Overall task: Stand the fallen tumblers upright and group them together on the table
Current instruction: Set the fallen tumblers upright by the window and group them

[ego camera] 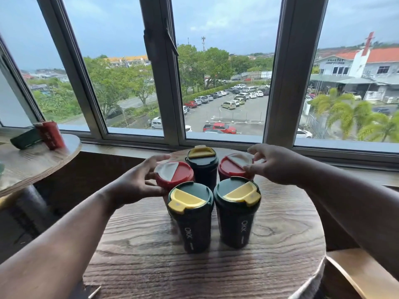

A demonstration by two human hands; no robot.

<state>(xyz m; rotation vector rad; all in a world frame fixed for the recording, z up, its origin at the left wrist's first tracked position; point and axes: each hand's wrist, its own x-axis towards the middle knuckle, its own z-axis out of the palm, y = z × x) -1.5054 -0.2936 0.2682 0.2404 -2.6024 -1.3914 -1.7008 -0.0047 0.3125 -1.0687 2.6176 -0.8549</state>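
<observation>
Five tumblers stand upright in a tight cluster on the round wooden table (pixel 194 272). Two dark green ones with yellow lids are in front (pixel 191 214) (pixel 236 212), and a third green one (pixel 201 167) is at the back. A red tumbler with a white flap (pixel 174 174) stands at the left, and my left hand (pixel 138 182) curls round its lid from the left side. A second red tumbler (pixel 232 166) stands at the right, its lid held between the thumb and fingers of my right hand (pixel 274 165).
A second wooden table (pixel 32 167) at the left carries a red tumbler (pixel 50 134) and a dark green tumbler (pixel 26 139) lying on its side. A window sill (pixel 129 145) and large windows run behind. A wooden seat edge (pixel 362 275) is at the lower right.
</observation>
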